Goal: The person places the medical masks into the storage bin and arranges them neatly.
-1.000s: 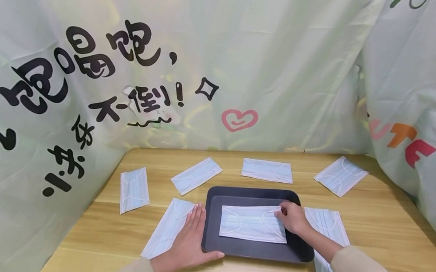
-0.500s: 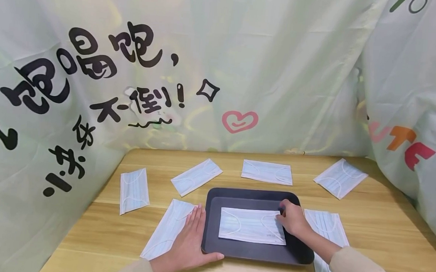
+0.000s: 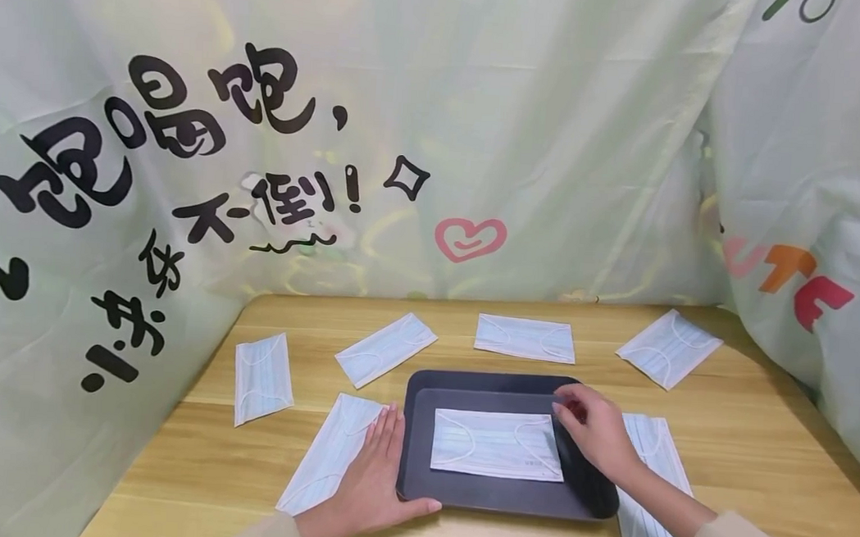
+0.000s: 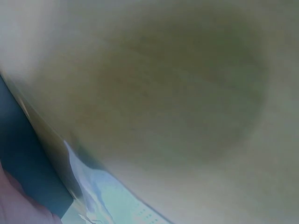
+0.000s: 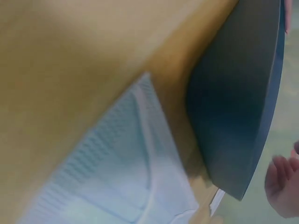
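A pale blue pleated face mask with white ear loops lies flat in a dark grey tray. My left hand lies with straight fingers along the tray's left side, over part of another mask; its thumb is by the front rim. Above the tray's right side is my right hand, fingers loosely bent and holding nothing, apart from the mask. In the right wrist view, that hand shows beyond the tray wall. The left wrist view is mostly blurred.
Several more masks lie around the tray on the wooden table: one mask to its right, partly under my right forearm, others behind, such as the mask. A printed cloth hangs behind the table.
My right hand has let go of the right edge of the mask in the tray and moved up and to the right. The mask and left hand stay nearly in place.
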